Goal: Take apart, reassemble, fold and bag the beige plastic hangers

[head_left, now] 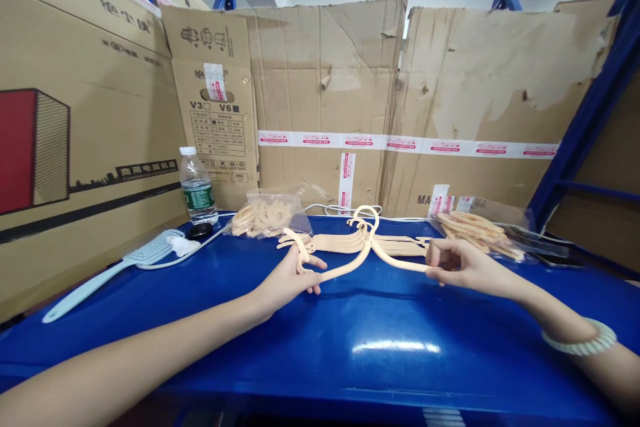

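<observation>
A cream clothes hanger (345, 270) is held up over the blue tabletop, its hook pointing upward. My left hand (287, 280) is closed around the left arm of the hanger. A short curved cream piece (299, 240) sticks up from the same hand; whether it joins the hanger I cannot tell. Fingers and thumb of my right hand (457, 265) pinch the end of the right arm. Behind the held hanger, several similar hangers (337, 241) lie together on the table, partly hidden by it.
Plastic bags of cream parts lie at the back left (265, 213) and back right (475, 230). On the left are a water bottle (199, 190), a black round object (199, 232) and a pale blue brush (115, 270). A phone (557, 259) lies far right. Cardboard (325, 93) walls the back.
</observation>
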Motion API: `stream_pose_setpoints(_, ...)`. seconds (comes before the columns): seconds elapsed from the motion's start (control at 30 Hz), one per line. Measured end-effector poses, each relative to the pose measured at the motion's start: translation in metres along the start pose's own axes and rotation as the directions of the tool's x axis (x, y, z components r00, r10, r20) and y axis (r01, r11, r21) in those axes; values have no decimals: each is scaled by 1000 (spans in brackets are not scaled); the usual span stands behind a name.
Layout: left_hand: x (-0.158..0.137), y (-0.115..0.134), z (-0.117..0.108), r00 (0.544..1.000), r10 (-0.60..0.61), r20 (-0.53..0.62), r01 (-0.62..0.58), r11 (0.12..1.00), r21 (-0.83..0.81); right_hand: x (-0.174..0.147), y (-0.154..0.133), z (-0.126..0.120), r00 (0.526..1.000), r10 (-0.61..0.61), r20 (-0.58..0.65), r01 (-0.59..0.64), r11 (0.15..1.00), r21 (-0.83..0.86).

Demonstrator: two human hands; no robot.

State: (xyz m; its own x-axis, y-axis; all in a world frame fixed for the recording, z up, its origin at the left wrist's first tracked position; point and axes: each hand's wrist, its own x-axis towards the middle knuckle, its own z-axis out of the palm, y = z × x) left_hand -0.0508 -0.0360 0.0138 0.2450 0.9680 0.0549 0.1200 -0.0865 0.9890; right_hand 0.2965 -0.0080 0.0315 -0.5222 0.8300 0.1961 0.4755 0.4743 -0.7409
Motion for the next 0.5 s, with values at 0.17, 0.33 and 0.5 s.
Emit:
stream_pose_setpoints(0.17, 1, -6, -4, 993, 107, 50, -111, 991, 78, 1, -2, 7, 997, -75, 1, 74, 980, -186)
stream_pose_setpoints(0.33, 7, -10, -9, 977, 213, -26, -209, 971, 119, 4, 4, 0, 961, -275, -33, 221, 833, -507)
stream_pose_setpoints(0.5, 10, -14, -11, 974, 217, 57, -225, 952, 209, 4, 13, -6, 911, -407, -60, 262, 686, -679)
